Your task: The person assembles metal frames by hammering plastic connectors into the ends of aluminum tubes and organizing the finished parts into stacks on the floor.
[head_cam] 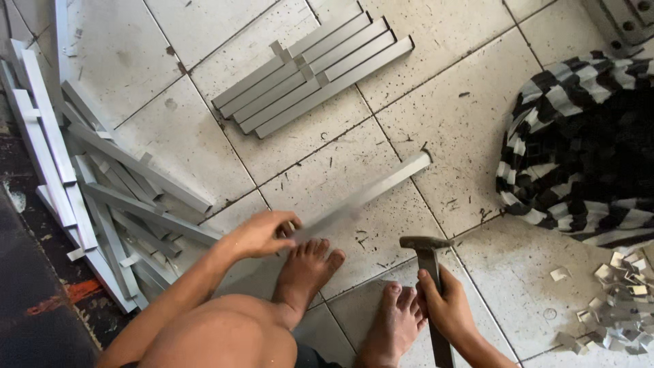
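Left hand (262, 234) gripped one end of the bar (368, 194), which lay slanted on the tiles (463, 116) by the toes (320, 249) | right hand (443, 303) clenched the hammer (428, 253) | risk: a stray blow could hit toes or fingers beside the bar.

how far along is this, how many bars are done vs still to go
Looks done: a neat row of metal bars laid side by side on the floor tiles. In hand: the left hand grips one bar, blurred, while the right hand holds a hammer. Seemingly left: the loose heap of bars at the left, and small metal pieces at the right.
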